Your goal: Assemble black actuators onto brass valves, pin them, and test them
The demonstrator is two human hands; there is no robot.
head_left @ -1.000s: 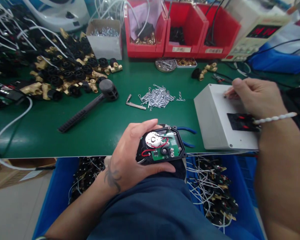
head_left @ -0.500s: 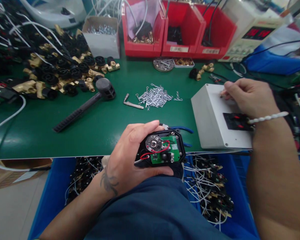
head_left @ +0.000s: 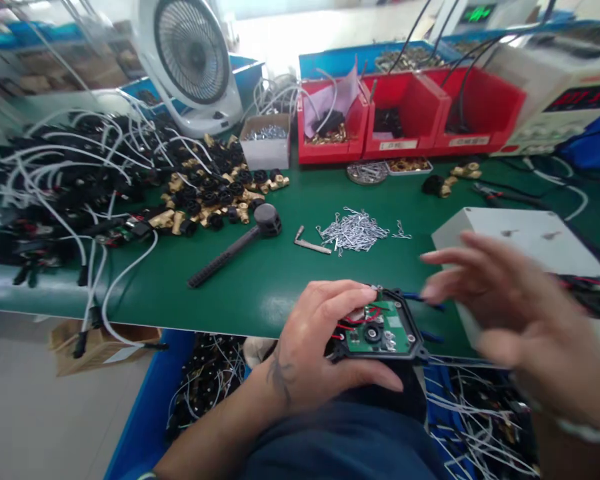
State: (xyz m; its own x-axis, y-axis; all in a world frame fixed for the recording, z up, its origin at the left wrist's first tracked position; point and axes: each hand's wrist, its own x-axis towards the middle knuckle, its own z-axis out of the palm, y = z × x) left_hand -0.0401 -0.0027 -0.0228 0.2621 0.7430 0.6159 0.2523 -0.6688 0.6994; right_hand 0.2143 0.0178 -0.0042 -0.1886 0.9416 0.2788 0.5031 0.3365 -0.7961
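My left hand (head_left: 325, 340) is wrapped round a black housing with a green circuit board (head_left: 380, 330) inside, held at the table's front edge. Red wires and a round black part show on the board, and my fingers cover its left side. My right hand (head_left: 510, 313), smeared by motion, is in the air with its fingers apart and nothing visible in them. Behind that hand stands a grey box (head_left: 473, 243) with two small switches on top. Blue-handled pliers, it seems, lie partly hidden beyond the housing; only their blue handles (head_left: 433, 337) show.
On the green table (head_left: 260, 293) lie a black mallet (head_left: 230, 250), a bent metal rod (head_left: 313, 247) and a pile of metal clips (head_left: 355, 230). Red bins (head_left: 400, 143), a white fan (head_left: 193, 60) and many brass fittings (head_left: 200, 200) are behind. Blue crates (head_left: 140, 413) stand below.
My right hand has left the switch on the grey box's top and moved left, fingers opening. The round metal disc no longer shows on the board. The view has swung left and up.
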